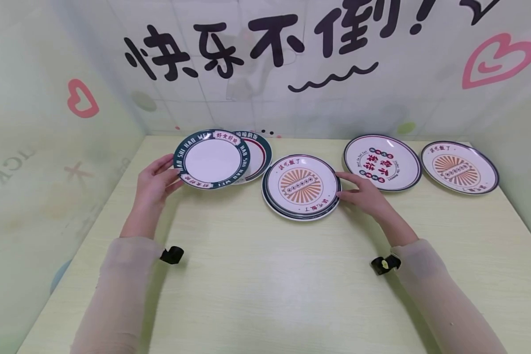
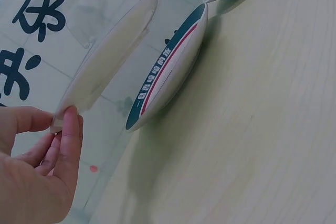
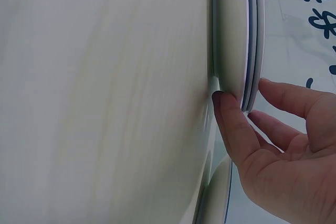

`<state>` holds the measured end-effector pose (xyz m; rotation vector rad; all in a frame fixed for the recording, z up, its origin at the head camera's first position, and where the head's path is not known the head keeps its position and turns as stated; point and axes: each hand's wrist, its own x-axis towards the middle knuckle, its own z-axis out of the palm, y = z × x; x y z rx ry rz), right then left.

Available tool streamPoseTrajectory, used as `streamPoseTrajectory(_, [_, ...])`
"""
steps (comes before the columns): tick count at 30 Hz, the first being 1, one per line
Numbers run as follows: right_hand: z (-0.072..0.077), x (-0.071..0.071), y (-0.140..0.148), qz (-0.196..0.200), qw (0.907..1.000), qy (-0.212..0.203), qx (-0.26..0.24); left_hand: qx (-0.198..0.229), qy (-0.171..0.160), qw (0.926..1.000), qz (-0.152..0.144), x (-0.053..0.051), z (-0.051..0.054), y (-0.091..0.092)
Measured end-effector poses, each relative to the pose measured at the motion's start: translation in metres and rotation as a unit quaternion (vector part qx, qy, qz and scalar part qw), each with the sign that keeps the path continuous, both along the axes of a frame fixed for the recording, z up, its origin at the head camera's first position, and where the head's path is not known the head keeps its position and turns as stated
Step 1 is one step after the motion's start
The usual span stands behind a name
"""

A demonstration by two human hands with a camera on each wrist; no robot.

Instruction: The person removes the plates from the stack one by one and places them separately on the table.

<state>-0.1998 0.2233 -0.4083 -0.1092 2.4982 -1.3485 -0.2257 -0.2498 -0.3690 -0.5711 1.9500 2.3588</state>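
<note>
On the left, my left hand [image 1: 156,179] pinches the rim of a green-rimmed plate [image 1: 212,160], thumb on one face and fingers on the other. The left wrist view shows this plate [image 2: 107,59] edge-on, raised off the table. Behind it, partly covered in the head view, lies another green-rimmed plate [image 2: 170,69] with a red ring. In the middle sits a stack of plates [image 1: 301,187], its top one printed with an orange sunburst. My right hand [image 1: 363,194] holds the right edge of this stack; in the right wrist view, fingertips [image 3: 223,100] reach under its rim.
Right of the stack lie a plate with red and green lettering [image 1: 382,163] and, beside it, another sunburst plate [image 1: 460,168]. The pale wooden table [image 1: 265,285] meets a printed backdrop [image 1: 265,115] behind the plates and at both sides.
</note>
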Motion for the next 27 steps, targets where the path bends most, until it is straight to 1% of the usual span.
streamPoseTrajectory(5, [0.000,0.001,0.000,-0.001,1.0000,0.001,0.000,0.011,-0.009,0.9995,0.027,0.001,0.001,-0.010])
streamPoseTrajectory(11, [0.000,0.001,0.001,-0.002,1.0000,0.001,-0.001,0.029,-0.017,0.9985,0.044,0.003,0.000,-0.020])
streamPoseTrajectory(15, [0.001,0.002,0.000,-0.002,1.0000,0.000,-0.001,0.042,-0.022,0.9971,0.059,0.003,-0.002,-0.027])
streamPoseTrajectory(20, [0.002,0.002,-0.001,-0.001,1.0000,-0.001,-0.005,0.068,-0.020,0.9943,0.080,0.002,-0.003,-0.036])
streamPoseTrajectory(27, [0.003,0.002,-0.001,-0.003,1.0000,-0.003,0.000,0.088,-0.033,0.9886,0.118,0.002,-0.005,-0.048])
